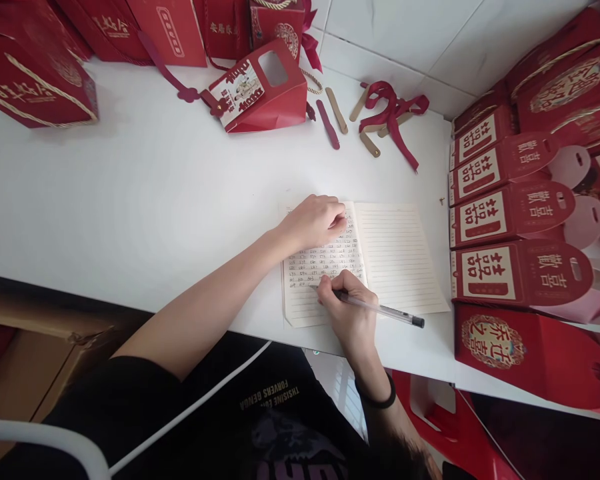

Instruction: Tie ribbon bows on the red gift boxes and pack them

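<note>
An open notebook (395, 260) with lined pages lies on the white table. Rows of handwritten numbers cover much of its left page, while the right page shows only printed lines. My left hand (317, 223) rests closed in a loose fist on the upper part of the left page, with nothing visible in it. Lower down, my right hand (350, 310) grips a clear pen (390, 314) with a black end cap. The pen's tip touches the left page at the lowest written row, by the last figures.
Red gift boxes (485, 272) line the table's right side. A red box with a window (275, 90) stands at the back, near straps (327, 125) and a dark red ribbon (390, 113). More red bags (35, 73) stand at the back left. A white cable (190, 413) crosses my lap.
</note>
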Tool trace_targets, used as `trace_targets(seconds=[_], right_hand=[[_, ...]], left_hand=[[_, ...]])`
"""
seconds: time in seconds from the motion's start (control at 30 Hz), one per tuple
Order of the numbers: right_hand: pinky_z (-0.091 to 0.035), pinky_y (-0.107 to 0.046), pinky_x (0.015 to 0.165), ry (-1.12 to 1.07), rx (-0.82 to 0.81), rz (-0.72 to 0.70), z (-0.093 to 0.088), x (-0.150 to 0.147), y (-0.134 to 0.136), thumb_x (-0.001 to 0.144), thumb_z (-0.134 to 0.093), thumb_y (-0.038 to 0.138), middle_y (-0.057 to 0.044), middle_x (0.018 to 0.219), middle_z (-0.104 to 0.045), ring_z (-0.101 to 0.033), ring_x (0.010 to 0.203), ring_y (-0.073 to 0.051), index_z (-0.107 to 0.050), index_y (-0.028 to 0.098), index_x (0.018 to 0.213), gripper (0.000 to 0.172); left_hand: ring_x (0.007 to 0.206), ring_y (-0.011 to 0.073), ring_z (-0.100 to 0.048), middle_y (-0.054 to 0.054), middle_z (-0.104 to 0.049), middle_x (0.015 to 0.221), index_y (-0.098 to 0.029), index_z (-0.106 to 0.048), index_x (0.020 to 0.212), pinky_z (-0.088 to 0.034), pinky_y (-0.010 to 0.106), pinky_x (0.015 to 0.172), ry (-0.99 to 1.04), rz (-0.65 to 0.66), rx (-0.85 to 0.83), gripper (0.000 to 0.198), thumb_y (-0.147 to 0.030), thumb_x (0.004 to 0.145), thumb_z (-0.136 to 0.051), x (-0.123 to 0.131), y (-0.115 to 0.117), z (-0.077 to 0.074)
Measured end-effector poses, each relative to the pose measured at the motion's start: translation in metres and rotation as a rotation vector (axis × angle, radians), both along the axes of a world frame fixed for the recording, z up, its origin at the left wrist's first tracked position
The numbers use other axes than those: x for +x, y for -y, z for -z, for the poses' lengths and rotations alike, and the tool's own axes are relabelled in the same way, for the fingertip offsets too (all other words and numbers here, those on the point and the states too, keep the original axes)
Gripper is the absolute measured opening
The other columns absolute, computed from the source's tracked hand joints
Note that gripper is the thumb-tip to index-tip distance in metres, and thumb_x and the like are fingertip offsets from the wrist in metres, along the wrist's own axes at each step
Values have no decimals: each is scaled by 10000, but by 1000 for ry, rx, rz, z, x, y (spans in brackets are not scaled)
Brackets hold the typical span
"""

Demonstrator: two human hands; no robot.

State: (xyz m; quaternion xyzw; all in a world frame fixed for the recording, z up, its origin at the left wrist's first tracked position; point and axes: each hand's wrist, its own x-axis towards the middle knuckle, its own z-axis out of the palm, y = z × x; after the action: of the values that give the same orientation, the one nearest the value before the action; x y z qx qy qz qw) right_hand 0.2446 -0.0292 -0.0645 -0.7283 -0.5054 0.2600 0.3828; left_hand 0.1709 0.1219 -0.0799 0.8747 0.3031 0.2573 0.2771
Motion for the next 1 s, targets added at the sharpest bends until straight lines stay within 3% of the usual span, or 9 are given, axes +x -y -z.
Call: trace_targets(seconds=[0.63, 0.9, 1.0], right_hand=[[-311, -216, 440, -35, 17, 84, -3, 0, 1, 796, -531, 326, 42, 455, -431, -392, 442, -97, -420, 200, 506, 335], [-281, -216, 432, 7, 10, 56, -1, 0, 1, 780, -537, 306, 57, 455, -375, -334, 436, -87, -360, 202, 513, 337], [-281, -213, 432, -119, 111, 55, 0, 1, 7, 797, -520, 254, 63, 471, -340, -305, 442, -82, -292, 207, 538, 348]], left_hand=[[549, 115, -415, -11, -471, 610, -178, -397, 570, -391, 309, 687, -7, -8, -24, 235, -149, 796, -455, 0, 1, -2], [545, 114, -408, -13, -460, 611, -179, -387, 566, -377, 306, 681, -12, -6, -32, 240, -151, 791, -465, 0, 1, -1], [552, 111, -409, -16, -473, 622, -177, -397, 576, -383, 313, 711, -8, -5, -38, 232, -149, 795, -466, 0, 1, -2]])
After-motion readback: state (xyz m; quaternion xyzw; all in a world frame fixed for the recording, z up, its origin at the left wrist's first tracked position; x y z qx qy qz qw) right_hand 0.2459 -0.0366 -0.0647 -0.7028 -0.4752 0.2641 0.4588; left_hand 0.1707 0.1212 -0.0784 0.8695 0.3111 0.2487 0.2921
